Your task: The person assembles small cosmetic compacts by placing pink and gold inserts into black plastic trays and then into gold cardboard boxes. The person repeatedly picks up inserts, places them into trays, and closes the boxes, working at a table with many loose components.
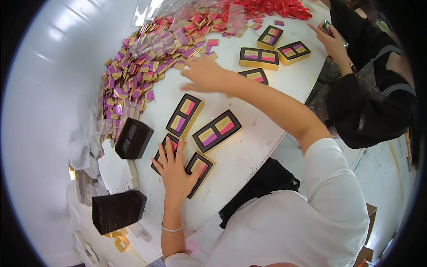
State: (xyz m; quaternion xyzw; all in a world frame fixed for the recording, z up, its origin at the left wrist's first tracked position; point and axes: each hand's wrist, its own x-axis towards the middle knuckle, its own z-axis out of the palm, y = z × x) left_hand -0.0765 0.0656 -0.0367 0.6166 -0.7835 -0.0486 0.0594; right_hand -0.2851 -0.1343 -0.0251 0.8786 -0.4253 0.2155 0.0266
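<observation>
My left hand (173, 171) lies with fingers spread over two small gold boxes with black inserts. Its fingertips are on one box (159, 153) and its thumb reaches the other box (192, 192). Farther away, my right hand (205, 74) is stretched out above the table by the edge of a pile of small wrapped squares (133, 73), thumb apart, with nothing visible in it. Between my hands are a box (195, 116) and another box (235, 123), each with one pink-and-gold and one purple-and-gold square in its two compartments.
More filled boxes (259, 64) stand at the far right, one partly behind my right arm. Stacked black inserts (116, 214) and another stack (137, 141) are at the left. Red ribbon-like strips (284, 8) lie at the back. A person in black (364, 107) holds a phone.
</observation>
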